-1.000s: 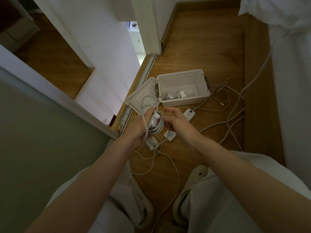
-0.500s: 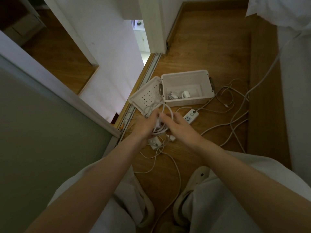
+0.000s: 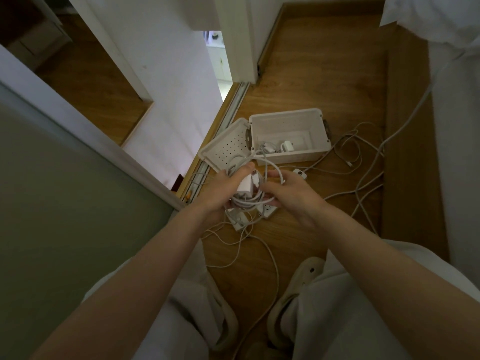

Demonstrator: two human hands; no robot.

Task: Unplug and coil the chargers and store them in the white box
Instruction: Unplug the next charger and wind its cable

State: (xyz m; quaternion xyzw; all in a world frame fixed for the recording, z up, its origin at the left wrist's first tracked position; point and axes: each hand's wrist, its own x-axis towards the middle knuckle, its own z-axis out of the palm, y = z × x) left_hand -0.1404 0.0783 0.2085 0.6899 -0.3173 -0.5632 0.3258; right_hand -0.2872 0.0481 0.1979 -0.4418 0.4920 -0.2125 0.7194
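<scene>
Clasps the charger point(image 3: 246, 183) in the curled fingers of the left hand point(image 3: 220, 188), just short of the white box point(image 3: 298, 157); pinches a cord loop point(image 3: 278, 174) with the right hand point(image 3: 294, 194). Advisable: keep turns tight, tuck the loose end.

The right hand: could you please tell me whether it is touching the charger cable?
Touching. The head view shows the right hand pinching a loop of the charger cable, while the left hand grips the coiled rest.
</scene>
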